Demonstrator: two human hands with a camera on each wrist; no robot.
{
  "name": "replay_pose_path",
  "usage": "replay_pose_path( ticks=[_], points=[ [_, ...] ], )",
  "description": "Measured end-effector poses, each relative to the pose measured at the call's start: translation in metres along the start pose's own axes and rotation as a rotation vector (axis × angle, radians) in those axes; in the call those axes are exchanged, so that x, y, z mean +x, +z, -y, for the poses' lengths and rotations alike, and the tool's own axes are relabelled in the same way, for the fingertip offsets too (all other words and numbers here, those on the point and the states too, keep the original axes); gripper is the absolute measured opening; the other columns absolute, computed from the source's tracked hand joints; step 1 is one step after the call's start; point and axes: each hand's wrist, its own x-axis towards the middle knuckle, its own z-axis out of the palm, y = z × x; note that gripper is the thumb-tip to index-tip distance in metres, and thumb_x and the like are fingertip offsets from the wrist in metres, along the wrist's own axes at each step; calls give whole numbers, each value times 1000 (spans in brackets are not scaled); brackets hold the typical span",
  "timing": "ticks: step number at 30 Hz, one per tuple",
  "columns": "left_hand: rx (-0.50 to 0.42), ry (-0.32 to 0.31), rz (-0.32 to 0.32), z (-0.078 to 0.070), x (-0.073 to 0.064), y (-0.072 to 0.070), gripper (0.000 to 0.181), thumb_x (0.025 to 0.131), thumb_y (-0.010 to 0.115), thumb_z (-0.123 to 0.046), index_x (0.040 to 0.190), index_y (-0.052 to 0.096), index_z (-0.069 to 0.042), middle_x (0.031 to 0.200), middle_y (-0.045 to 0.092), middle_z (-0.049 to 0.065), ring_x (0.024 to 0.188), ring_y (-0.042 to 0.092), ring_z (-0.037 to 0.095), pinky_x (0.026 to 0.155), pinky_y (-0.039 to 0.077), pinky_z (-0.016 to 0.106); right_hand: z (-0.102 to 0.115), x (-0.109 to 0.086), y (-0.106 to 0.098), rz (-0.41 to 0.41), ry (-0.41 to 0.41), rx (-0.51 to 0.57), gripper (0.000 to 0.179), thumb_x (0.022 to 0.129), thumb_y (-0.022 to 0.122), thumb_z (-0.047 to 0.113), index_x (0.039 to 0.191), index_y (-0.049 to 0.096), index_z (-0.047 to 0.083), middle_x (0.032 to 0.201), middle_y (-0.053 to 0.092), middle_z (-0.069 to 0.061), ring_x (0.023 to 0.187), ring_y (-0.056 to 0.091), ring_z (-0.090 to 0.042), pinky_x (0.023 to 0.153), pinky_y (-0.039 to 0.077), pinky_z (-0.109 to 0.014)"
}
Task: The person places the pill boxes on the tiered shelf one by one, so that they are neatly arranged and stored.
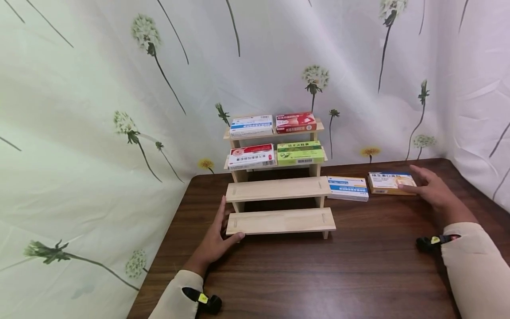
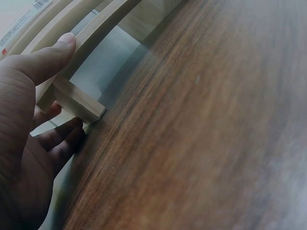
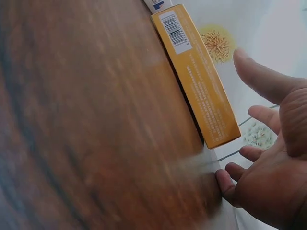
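Observation:
A stepped wooden display stand (image 1: pixel 279 221) stands on the table, and my left hand (image 1: pixel 215 241) grips its lower left end. In the left wrist view, the thumb (image 2: pixel 64 45) lies along the front of a step while other fingers curl beside the stand's leg (image 2: pixel 79 100). On the right, my right hand (image 1: pixel 436 192) is spread over the right end of a white and orange medicine box (image 1: pixel 384 182), thumb above it in the head view. The right wrist view shows the box's orange side (image 3: pixel 199 81) with a barcode, the fingers apart beyond its end.
On the top step are a blue-and-white box (image 1: pixel 251 127) and a red box (image 1: pixel 295 122). Below them sit a red-and-white box (image 1: pixel 252 157) and a green box (image 1: pixel 300 153). Another blue-and-white box (image 1: pixel 347 188) lies between stand and orange box. A dandelion-print curtain (image 1: pixel 263 79) surrounds the table.

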Motion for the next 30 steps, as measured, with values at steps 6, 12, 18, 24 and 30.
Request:
replay_pose_path(
  ticks=[6,12,18,24,30],
  points=[
    [13,2,-2,2,-1,-1,120,100,84,-25,175,-9,-43,171,43,20,147,58,41,116,50,50,-15,2,5,4,36,4,111,103,77,41,175,1,5,178,-10,-36,162,-9,-65,124,6,-84],
    [8,-16,0,1,-1,0,122,99,85,-26,174,-9,-45,172,43,18,148,58,40,117,49,54,-17,2,5,-1,65,-22,111,102,78,45,175,4,8,178,-7,-36,162,-7,-66,124,4,-84],
    [7,-25,2,1,-2,-1,123,98,86,-29,173,-10,-49,173,42,17,149,57,39,118,48,54,-15,1,6,7,41,-43,109,99,82,42,175,11,8,178,2,-36,162,-1,-66,124,7,-83],
    [1,-28,2,0,-2,-1,123,98,85,-30,173,-10,-50,174,40,19,150,56,40,118,45,61,-15,0,5,15,23,-78,101,99,82,41,173,24,6,177,10,-37,161,4,-67,125,9,-82],
    [0,-28,3,-1,-1,0,123,98,85,-30,172,-10,-51,173,41,19,149,57,40,118,46,61,-13,-2,3,19,53,-87,98,100,82,41,172,26,7,176,13,-37,161,5,-67,125,9,-82]
  ],
)
